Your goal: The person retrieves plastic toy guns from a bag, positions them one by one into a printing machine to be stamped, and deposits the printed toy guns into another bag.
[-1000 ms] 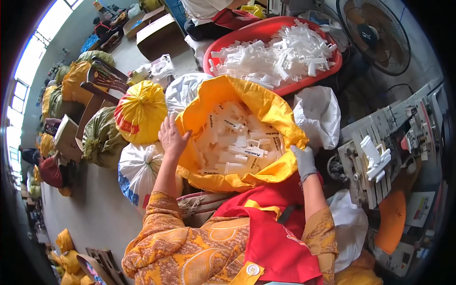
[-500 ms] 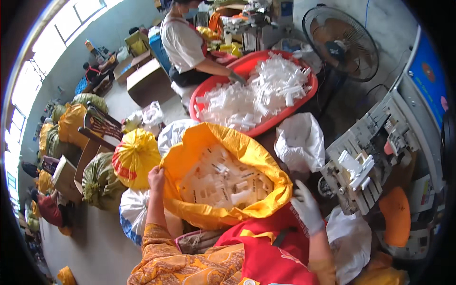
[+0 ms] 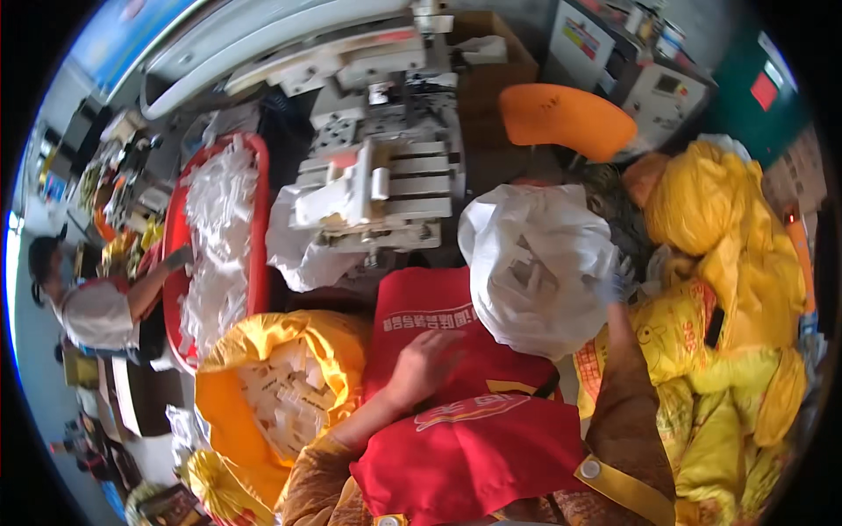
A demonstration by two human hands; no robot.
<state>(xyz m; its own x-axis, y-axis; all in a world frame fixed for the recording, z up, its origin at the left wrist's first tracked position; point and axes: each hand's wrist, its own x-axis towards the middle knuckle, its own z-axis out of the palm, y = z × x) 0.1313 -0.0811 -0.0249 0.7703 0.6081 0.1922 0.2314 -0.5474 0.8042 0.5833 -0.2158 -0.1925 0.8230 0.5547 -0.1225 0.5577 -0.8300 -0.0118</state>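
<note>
My bare left hand (image 3: 425, 366) hovers over the red apron on my lap, fingers stretched out and slightly blurred, with nothing in them. My right hand (image 3: 617, 282), in a pale glove, is at the right side of a white plastic sack (image 3: 500, 302). Motion smears its fingers, so whether they grip the sack is unclear. The sack stands open, and greyish pieces show inside. To my left stands an open yellow sack (image 3: 230, 346) holding many white plastic pieces (image 3: 285, 394), some with dark print; neither hand touches it.
Ahead is a machine with a slatted metal bed (image 3: 417, 184). Left of it, a person (image 3: 96, 311) reaches into a red tub (image 3: 261, 237) heaped with translucent white parts. An orange chair back (image 3: 566, 121) stands beyond the white sack. Yellow sacks (image 3: 737, 219) pile up on the right.
The view has swung right. My left hand has let go of the yellow sack's rim and moved over my lap. My right hand has gone from beside that sack to the white one.
</note>
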